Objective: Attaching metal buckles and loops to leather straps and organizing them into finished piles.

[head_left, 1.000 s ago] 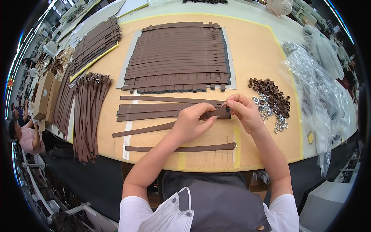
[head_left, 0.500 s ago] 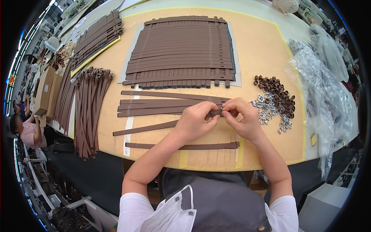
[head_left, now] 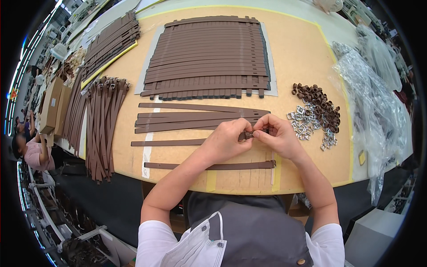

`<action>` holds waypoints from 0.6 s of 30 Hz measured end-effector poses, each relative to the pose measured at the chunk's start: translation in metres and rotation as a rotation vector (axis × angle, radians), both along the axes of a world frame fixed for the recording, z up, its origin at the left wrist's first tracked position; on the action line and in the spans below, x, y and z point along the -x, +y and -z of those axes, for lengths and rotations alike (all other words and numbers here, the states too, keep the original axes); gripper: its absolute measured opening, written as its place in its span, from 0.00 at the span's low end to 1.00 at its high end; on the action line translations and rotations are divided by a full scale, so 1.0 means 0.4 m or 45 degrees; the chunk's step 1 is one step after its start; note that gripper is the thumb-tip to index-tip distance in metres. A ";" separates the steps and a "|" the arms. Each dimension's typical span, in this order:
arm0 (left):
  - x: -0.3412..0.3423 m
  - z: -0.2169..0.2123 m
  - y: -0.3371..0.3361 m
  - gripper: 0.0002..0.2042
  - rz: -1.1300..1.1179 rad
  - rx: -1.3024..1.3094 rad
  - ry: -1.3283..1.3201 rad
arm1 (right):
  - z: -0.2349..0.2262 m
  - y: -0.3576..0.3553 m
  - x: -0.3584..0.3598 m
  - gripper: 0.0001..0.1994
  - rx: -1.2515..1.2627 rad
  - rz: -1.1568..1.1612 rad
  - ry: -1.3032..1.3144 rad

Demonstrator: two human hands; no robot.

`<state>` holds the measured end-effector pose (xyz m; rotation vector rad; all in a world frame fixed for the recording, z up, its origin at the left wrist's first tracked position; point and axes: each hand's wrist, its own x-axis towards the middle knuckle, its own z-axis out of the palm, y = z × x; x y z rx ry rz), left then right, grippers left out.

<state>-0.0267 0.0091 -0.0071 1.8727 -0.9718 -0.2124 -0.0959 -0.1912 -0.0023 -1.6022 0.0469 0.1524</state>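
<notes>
Both my hands meet over the table's middle at the right end of a brown strap point(head_left: 173, 143). My left hand point(head_left: 227, 140) is closed around the strap near that end. The fingertips of my right hand point(head_left: 278, 135) pinch at the same end, where a small bit of metal, seemingly a buckle point(head_left: 250, 134), shows between them. Its details are too small to make out. Just beyond my hands lie several loose straps point(head_left: 178, 119). Nearer to me, another strap point(head_left: 204, 166) lies flat with a buckle at its right end.
A wide stack of straps point(head_left: 204, 53) lies at the back. Brown loops point(head_left: 318, 100) and silver buckles point(head_left: 304, 122) are heaped at the right, beside clear plastic bags point(head_left: 369, 89). Buckled straps point(head_left: 104, 129) hang over the left edge. A co-worker in pink point(head_left: 35, 153) is at far left.
My hands have shifted slightly at the strap's end, and metal now shows between the fingers. The strap's left end has swung a little away from me, lying more level.
</notes>
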 end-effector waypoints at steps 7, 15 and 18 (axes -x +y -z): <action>-0.001 -0.025 0.007 0.11 0.022 -0.194 0.156 | -0.044 0.018 0.009 0.07 0.455 0.063 0.005; 0.001 -0.032 0.005 0.11 0.074 -0.201 0.313 | -0.012 0.013 0.012 0.10 0.292 0.054 0.070; 0.000 -0.018 0.007 0.11 0.089 -0.129 0.269 | -0.015 0.004 0.004 0.13 0.046 0.030 0.287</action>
